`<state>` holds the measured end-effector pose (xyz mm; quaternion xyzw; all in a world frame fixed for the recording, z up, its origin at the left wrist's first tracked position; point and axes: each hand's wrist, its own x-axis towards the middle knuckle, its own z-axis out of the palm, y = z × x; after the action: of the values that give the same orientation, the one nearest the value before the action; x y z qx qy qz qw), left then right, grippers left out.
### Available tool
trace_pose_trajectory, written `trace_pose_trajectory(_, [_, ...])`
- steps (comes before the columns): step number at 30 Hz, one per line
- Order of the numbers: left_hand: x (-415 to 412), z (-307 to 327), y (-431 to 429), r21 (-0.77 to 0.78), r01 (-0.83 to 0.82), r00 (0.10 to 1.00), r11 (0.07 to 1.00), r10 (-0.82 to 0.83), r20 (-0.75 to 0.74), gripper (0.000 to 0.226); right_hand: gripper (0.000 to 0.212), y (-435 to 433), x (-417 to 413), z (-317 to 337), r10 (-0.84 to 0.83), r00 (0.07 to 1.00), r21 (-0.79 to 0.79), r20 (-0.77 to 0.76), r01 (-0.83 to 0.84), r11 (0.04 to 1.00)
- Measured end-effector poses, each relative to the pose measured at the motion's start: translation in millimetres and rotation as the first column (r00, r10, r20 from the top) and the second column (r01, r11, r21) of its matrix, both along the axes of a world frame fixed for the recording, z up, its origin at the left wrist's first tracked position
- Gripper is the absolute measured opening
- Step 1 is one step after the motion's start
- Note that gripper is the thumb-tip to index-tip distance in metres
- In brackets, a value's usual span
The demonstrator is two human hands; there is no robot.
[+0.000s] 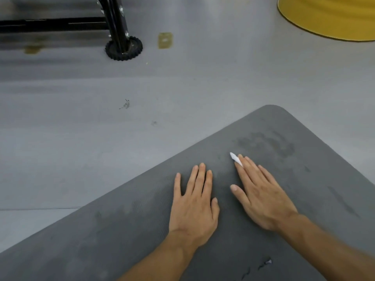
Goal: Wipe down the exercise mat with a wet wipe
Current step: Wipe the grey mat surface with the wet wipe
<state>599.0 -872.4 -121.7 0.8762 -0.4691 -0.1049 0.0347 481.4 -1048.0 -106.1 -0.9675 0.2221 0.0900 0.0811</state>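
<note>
Head view: a dark grey exercise mat [142,230] was seen lying flat on a pale grey floor [81,149], with one rounded corner pointing away from the camera. Both bare forearms were stretched out over the mat.

The left hand [194,201] was laid palm down on the mat, its fingers straight and close together and the thumb held a little apart; nothing was held in it. The right hand [261,195] was likewise spread flat, with straight fingers angled toward the far left, and a white wet wipe [235,159] was pressed beneath it against the mat. Only a small pointed tip of the wipe was shown, beside the forefinger; the rest was hidden under the hand. The two hands were placed near each other but apart.

A darker patch [267,145] was seen on the mat just beyond the right fingertips. Small ragged marks [263,262] were noted on the mat's near part, between the forearms.

On the floor beyond, a black frame leg on a round ribbed foot [123,47] was seen at upper left, a small yellowish square [165,40] beside it, and part of a round yellow object [328,17] at upper right.
</note>
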Motion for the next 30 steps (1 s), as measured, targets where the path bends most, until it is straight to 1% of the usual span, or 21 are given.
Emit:
trace_pose_trajectory(1, [4.5, -0.2, -4.2, 0.004, 0.018, 1.0, 1.0, -0.018, -0.011, 0.069, 0.081, -7.9, 2.3, -2.1, -0.016, 1.0, -0.039, 0.003, 0.016, 0.999])
trace_pose_trajectory(3, [11.4, -0.2, -15.2, 0.008, 0.034, 0.999, 0.999, -0.034, -0.011, 0.07, 0.081, -28.4, 9.7, -4.7, -0.115, 0.993, -0.055, 0.025, 0.116, 0.992])
trace_pose_trajectory(5, [12.5, -0.5, -22.4, 0.015, 0.046, 0.999, 0.999, -0.046, 0.006, 0.07, 0.081, -53.3, 16.4, -3.6, -0.234, 0.971, -0.011, 0.054, 0.235, 0.972])
trace_pose_trajectory(6, [13.7, -0.7, -22.5, 0.012, 0.049, 0.999, 0.999, -0.049, 0.008, 0.071, 0.085, -63.2, 20.8, -2.8, -0.278, 0.959, 0.008, 0.058, 0.278, 0.961])
trace_pose_trajectory(9, [16.0, -3.0, -23.3, -0.022, 0.039, 0.999, 0.999, -0.039, 0.007, 0.073, 0.092, -71.2, 34.4, 3.2, -0.349, 0.936, 0.088, 0.042, 0.344, 0.935])
trace_pose_trajectory(11, [14.8, -3.0, -25.9, -0.028, 0.028, 0.999, 0.999, -0.027, 0.016, 0.075, 0.09, -58.4, 45.1, 5.5, -0.289, 0.955, 0.168, 0.06, 0.276, 0.946])
trace_pose_trajectory(13, [13.4, -2.3, -29.7, -0.022, 0.021, 1.0, 1.0, -0.021, 0.019, 0.079, 0.088, -43.7, 50.4, 4.4, -0.168, 0.983, 0.211, 0.076, 0.149, 0.966])
trace_pose_trajectory(14, [11.9, -2.2, -32.2, -0.017, 0.015, 1.0, 1.0, -0.015, 0.009, 0.082, 0.086, -41.4, 49.0, 2.7, -0.121, 0.99, 0.196, 0.076, 0.104, 0.975])
trace_pose_trajectory(16, [9.5, -2.5, -37.4, -0.008, -0.007, 1.0, 1.0, 0.007, -0.002, 0.087, 0.082, -51.0, 41.3, 1.3, -0.056, 0.997, 0.063, 0.059, 0.052, 0.997])
trace_pose_trajectory(17, [8.8, -2.6, -39.4, -0.002, -0.018, 1.0, 1.0, 0.018, 0.002, 0.087, 0.081, -60.6, 36.5, 1.0, -0.06, 0.997, -0.008, 0.055, 0.061, 0.998])
trace_pose_trajectory(18, [8.8, -2.8, -41.3, 0.003, -0.028, 1.0, 1.0, 0.028, 0.006, 0.086, 0.08, -72.4, 31.5, 1.2, -0.106, 0.993, -0.03, 0.058, 0.108, 0.994])
trace_pose_trajectory(20, [8.7, -3.1, -44.7, 0.01, -0.036, 0.999, 0.999, 0.036, -0.005, 0.083, 0.084, -96.2, 20.0, 4.9, -0.262, 0.964, 0.017, 0.039, 0.262, 0.965])
trace_pose_trajectory(21, [8.7, -2.6, -46.8, 0.015, -0.041, 0.999, 0.999, 0.041, -0.012, 0.082, 0.084, -104.7, 15.5, 5.4, -0.315, 0.949, 0.037, 0.023, 0.314, 0.949])
trace_pose_trajectory(23, [7.9, -0.2, -53.2, 0.029, -0.064, 0.998, 0.998, 0.065, -0.026, 0.082, 0.084, -108.7, 13.5, 4.0, -0.359, 0.933, 0.039, 0.002, 0.358, 0.933])
trace_pose_trajectory(27, [4.9, 2.6, -66.0, 0.063, -0.116, 0.993, 0.991, 0.118, -0.028, 0.082, 0.083, -88.1, 29.1, 3.9, -0.377, 0.925, 0.1, 0.043, 0.371, 0.923])
trace_pose_trajectory(30, [4.3, 1.7, -70.2, 0.082, -0.14, 0.99, 0.987, 0.141, -0.008, 0.082, 0.08, -79.1, 18.0, -0.2, -0.225, 0.973, 0.074, 0.052, 0.221, 0.972])
